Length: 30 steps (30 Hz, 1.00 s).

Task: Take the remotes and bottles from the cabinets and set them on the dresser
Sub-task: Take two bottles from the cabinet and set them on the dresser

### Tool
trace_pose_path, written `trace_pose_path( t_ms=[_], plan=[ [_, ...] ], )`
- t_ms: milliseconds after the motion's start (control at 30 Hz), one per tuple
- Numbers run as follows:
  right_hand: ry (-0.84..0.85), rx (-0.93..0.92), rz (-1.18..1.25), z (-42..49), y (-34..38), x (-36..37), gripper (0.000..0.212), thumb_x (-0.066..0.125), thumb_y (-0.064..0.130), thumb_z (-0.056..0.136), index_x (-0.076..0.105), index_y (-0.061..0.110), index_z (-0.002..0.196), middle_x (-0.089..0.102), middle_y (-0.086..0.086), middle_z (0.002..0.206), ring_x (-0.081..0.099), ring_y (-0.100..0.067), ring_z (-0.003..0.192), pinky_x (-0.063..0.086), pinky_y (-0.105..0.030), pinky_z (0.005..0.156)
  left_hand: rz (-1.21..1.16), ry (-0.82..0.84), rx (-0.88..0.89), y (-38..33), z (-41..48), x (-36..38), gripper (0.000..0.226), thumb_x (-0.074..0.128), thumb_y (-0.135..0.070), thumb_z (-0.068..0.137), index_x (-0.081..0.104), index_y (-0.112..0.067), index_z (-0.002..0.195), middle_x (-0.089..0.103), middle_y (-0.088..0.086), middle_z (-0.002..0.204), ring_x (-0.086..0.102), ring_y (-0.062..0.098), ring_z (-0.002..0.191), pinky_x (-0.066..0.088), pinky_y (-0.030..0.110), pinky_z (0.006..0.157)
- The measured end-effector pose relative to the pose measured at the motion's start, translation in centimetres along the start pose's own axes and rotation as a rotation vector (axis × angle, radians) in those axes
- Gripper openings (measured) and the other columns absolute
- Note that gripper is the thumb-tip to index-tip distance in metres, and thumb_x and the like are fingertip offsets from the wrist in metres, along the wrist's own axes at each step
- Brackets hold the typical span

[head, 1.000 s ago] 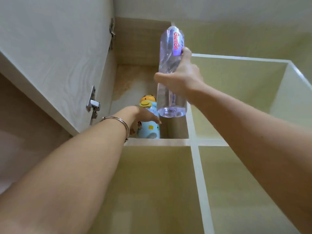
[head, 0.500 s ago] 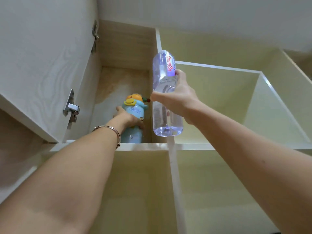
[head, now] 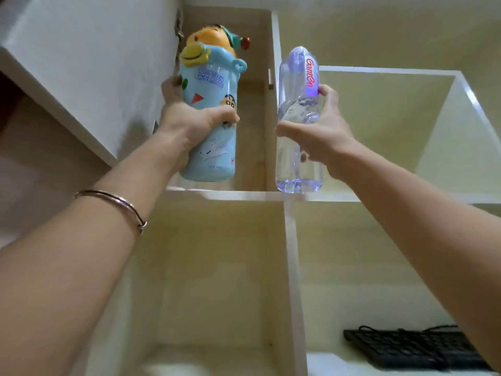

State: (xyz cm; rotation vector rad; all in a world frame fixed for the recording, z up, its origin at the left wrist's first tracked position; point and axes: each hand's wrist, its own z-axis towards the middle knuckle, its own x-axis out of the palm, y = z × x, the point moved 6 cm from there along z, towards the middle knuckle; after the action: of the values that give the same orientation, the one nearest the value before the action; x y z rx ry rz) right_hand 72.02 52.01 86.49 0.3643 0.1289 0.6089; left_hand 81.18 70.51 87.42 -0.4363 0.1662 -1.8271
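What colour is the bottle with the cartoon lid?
Light blue bottle with cartoon stickers, seen in the head view.

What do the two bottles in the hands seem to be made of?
The clear bottle: thin transparent plastic, glossy; the cabinet shows through it. The blue cartoon bottle: opaque plastic, probably, smooth with a soft sheen and printed figures; metal under a coating cannot be excluded.

Left hand (head: 189,123) gripping blue cartoon bottle (head: 210,115), right hand (head: 322,137) gripping clear water bottle (head: 298,115), open cabinet (head: 287,196) behind

There are one blue cartoon bottle (head: 214,156), one clear water bottle (head: 296,104), one black keyboard (head: 414,348) and one bracelet (head: 119,203).
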Motion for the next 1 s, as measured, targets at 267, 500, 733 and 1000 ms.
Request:
trace_pose_path(
  t_ms=[267, 500, 733, 1000],
  plan=[
    [0.068, -0.018, -0.035, -9.8, 0.8, -3.4, 0.086, 0.071, 0.015, 0.068, 0.022, 0.031, 0.137, 0.063, 0.0, 0.112, 0.059, -0.015, 0.08, 0.05, -0.03, 0.072, -0.206, 0.082, -0.138, -2.0, -13.2, -2.2, 0.077, 0.079, -0.016, 0.052, 0.041, -0.021, 0.119, 0.066, 0.0, 0.105, 0.072, 0.017, 0.084, 0.06, 0.039, 0.066],
    [0.056, 0.177, -0.2, -24.8, 0.4, -9.6, 0.089, 0.075, 0.017, 0.064, 0.028, 0.03, 0.138, 0.051, 0.029, 0.101, 0.051, 0.027, 0.083, 0.044, 0.001, 0.075, -0.116, 0.244, -0.266, 1.6, -27.4, -3.9, 0.085, 0.083, -0.022, 0.041, 0.045, -0.015, 0.116, 0.067, -0.004, 0.102, 0.069, 0.007, 0.088, 0.058, 0.029, 0.075],
    [0.007, 0.559, -0.404, -45.2, 0.5, -17.2, 0.076, 0.078, 0.012, 0.061, 0.043, 0.035, 0.125, 0.055, 0.004, 0.121, 0.058, -0.011, 0.109, 0.051, -0.037, 0.096, -0.122, 0.463, -0.5, 3.0, -45.4, -6.1, 0.084, 0.084, -0.014, 0.043, 0.032, -0.04, 0.104, 0.052, -0.027, 0.099, 0.057, -0.022, 0.083, 0.047, 0.007, 0.068],
    [-0.266, 0.961, -0.644, -66.5, 7.8, -29.3, 0.081, 0.079, 0.004, 0.059, 0.036, 0.048, 0.111, 0.062, 0.005, 0.114, 0.064, -0.011, 0.101, 0.052, -0.032, 0.094, -0.246, 0.871, -0.724, -2.2, -62.7, -2.3, 0.096, 0.088, -0.004, 0.048, 0.026, -0.046, 0.109, 0.048, -0.019, 0.102, 0.054, -0.007, 0.091, 0.042, 0.015, 0.071]
  ],
)
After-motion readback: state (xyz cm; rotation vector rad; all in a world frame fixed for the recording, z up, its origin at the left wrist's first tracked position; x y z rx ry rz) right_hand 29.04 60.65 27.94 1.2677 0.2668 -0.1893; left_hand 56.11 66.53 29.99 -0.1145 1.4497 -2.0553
